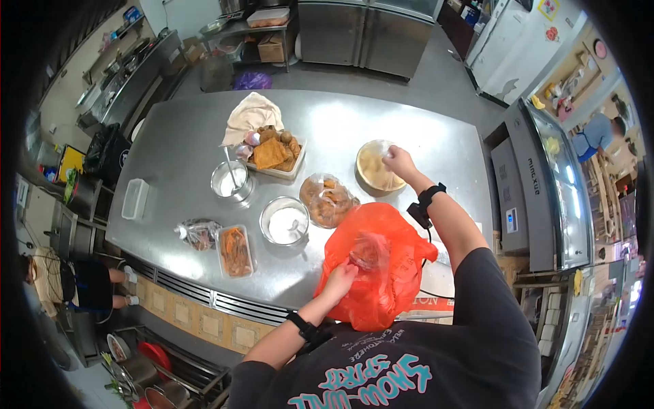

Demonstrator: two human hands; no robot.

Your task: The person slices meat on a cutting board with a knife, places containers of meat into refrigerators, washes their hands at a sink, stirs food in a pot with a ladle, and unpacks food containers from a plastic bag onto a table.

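Observation:
A bright red plastic bag point(394, 281) stands against my front at the table's edge, with a clear plastic bag point(368, 251) showing in its mouth. My left hand point(343, 278) is closed at the red bag's left rim, pinching plastic there. My right hand point(399, 162) reaches over a round tub point(362, 178) with pale yellowish contents, fingers curled together at its right side. What those fingers hold is too small to tell. Left of the tub lies a clear bag of brown food pieces point(325, 200), touching or nearly touching the red bag.
Two metal pots point(285, 221) point(230, 181) with white contents and spoons stand on the steel table point(415, 126). Around them are a bin of brown food point(272, 154), a cloth point(251, 117), a tray of orange-brown food point(235, 251) and a white container point(135, 199). Two people are farther off.

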